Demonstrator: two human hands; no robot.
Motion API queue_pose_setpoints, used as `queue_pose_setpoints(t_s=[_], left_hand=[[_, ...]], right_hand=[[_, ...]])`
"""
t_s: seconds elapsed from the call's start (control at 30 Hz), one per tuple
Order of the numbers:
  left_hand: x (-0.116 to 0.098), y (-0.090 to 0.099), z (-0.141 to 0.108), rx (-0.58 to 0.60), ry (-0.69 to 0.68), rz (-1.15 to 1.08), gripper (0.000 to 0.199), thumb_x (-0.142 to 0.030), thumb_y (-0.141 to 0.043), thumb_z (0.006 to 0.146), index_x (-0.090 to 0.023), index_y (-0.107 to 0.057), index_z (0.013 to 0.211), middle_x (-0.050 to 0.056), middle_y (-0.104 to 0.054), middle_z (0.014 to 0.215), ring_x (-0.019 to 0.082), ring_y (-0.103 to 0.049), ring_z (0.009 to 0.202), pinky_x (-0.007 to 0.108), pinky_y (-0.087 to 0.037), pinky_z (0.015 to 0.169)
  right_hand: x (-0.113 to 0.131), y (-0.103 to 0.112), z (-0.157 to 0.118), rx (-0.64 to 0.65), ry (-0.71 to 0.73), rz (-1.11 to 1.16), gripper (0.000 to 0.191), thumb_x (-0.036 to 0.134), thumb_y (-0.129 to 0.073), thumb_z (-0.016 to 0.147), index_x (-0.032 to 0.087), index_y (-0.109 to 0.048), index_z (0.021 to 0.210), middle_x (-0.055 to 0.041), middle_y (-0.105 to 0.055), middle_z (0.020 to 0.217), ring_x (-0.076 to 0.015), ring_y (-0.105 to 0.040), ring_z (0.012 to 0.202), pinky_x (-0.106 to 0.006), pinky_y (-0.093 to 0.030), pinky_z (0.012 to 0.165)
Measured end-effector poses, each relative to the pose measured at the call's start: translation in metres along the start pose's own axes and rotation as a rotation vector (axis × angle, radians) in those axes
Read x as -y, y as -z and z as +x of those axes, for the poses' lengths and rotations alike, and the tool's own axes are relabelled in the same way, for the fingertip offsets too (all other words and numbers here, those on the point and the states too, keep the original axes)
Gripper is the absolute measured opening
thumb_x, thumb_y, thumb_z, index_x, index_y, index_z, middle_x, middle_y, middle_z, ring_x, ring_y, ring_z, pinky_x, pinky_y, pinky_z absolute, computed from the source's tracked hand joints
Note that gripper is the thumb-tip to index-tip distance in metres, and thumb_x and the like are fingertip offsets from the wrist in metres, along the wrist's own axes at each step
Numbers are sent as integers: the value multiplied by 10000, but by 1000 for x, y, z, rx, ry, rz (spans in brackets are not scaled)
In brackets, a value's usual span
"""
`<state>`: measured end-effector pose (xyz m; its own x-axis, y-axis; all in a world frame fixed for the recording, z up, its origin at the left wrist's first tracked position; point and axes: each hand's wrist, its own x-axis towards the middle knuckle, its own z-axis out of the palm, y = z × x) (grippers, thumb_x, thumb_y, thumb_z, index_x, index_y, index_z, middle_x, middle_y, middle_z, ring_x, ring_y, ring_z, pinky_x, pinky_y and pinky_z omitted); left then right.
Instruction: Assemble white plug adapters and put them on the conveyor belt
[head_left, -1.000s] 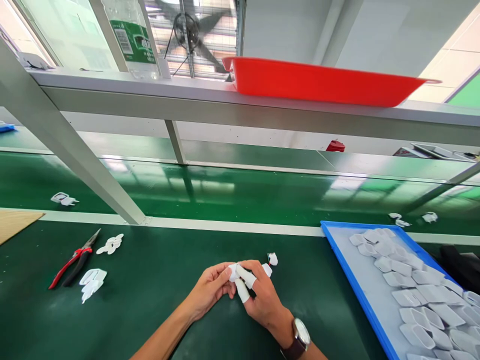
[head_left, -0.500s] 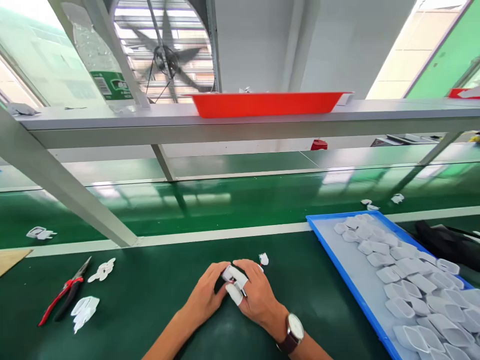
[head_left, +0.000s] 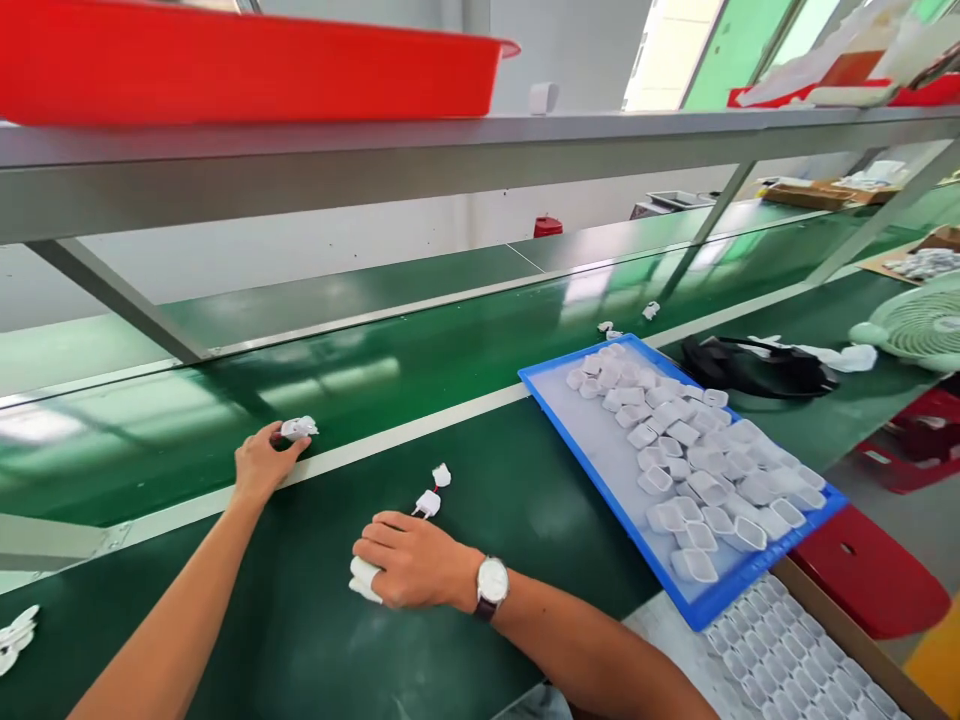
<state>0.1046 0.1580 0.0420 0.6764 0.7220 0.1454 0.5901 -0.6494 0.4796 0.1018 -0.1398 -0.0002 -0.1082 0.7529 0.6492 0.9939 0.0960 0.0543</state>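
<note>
My left hand [head_left: 264, 464] reaches over the green belt and pinches a white plastic plug part [head_left: 299, 428] between thumb and fingers. A bit of red shows beside that part. My right hand [head_left: 411, 562] hovers low over the dark green table, its fingers curled and pressed together. White finger covers [head_left: 364, 578] are on its thumb and forefinger; whether anything sits between them is hidden. Just beyond its knuckles lies a white plug piece [head_left: 428, 503] with metal prongs, seemingly joined by a red wire to a smaller white piece [head_left: 442, 475].
To the right is a blue-rimmed tray [head_left: 585, 450] of white plastic housings, with a carton of white parts [head_left: 795, 650] below it. A black bag [head_left: 757, 368] and a green fan [head_left: 922, 320] stand beyond. Overhead runs a shelf [head_left: 375, 165] bearing a red bin [head_left: 247, 70].
My hands have come apart: the left carried a white plug part forward and left to the belt, the right moved left. The view has swung right, and the pliers have left it.
</note>
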Motion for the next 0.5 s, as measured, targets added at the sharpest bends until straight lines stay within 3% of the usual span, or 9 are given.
queue_pose_setpoints(t_s=[0.1, 0.2, 0.33, 0.43, 0.5], left_hand=[[1, 7, -25, -112, -26, 23, 467, -290, -712, 793, -149, -556, 1210, 86, -658, 1106, 358, -494, 1242, 543, -373, 1094], [-3, 5, -65, -180, -186, -64, 495, -395, -632, 855, -174, -560, 1292, 117, -650, 1227, 328, -556, 1171, 474, -471, 1019], [-11, -17, -114, 3, -349, -145, 472, -458, -596, 852, -170, -631, 1224, 134, -687, 1198, 296, -652, 1002, 445, -534, 937], [-24, -39, -133, 171, -513, -189, 411, -382, -549, 872, -186, -659, 1217, 122, -711, 1207, 290, -644, 1124, 440, -512, 1011], [-38, -52, -140, 213, -596, -211, 392, -313, -507, 875, -229, -684, 1215, 87, -726, 1210, 269, -639, 1165, 431, -498, 1041]], right_hand=[[0, 3, 0, 15, 2, 11, 298, 203, -609, 948, 217, -551, 656, -29, -643, 984, -181, -571, 923, -350, -479, 975], [-2, 6, 0, 0, 3, 5, 287, 185, -593, 947, 215, -570, 662, -37, -653, 991, -183, -577, 933, -352, -480, 973], [-7, 6, -1, 2, 17, -24, 270, 172, -580, 936, 209, -603, 670, -43, -674, 991, -187, -597, 929, -361, -482, 979], [-10, 6, 0, 51, 45, -34, 149, 186, -630, 882, 192, -651, 735, -62, -688, 1045, -211, -615, 974, -372, -486, 978], [-9, 8, 4, 39, 37, -30, 67, 223, -644, 882, 177, -687, 860, -72, -690, 1089, -217, -616, 1023, -367, -486, 986]])
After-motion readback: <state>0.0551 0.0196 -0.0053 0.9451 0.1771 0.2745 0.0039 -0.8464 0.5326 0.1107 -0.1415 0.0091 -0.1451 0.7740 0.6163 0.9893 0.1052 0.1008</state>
